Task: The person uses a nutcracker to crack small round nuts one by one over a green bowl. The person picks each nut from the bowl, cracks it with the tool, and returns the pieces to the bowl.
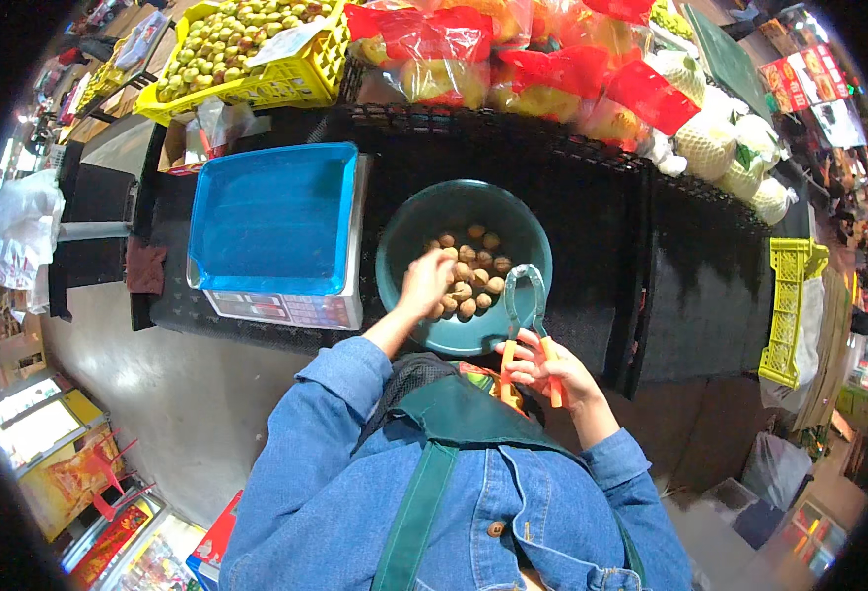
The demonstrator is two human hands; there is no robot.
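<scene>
Walnuts in their shells lie in a round dark green plastic basin right in front of me. My left hand reaches into the basin's left side, its fingertips among the nuts. Whether the fingers grip a walnut cannot be made out. A nutcracker with metal jaws and orange handles is in my right hand, over the basin's right front rim. Its handles are spread, and no nut shows between its arms.
Left of the basin stands a scale with a blue tray. Behind are a yellow crate of green-brown fruit, bagged fruit with red plastic, and net-wrapped fruit. A yellow plastic crate is at the right.
</scene>
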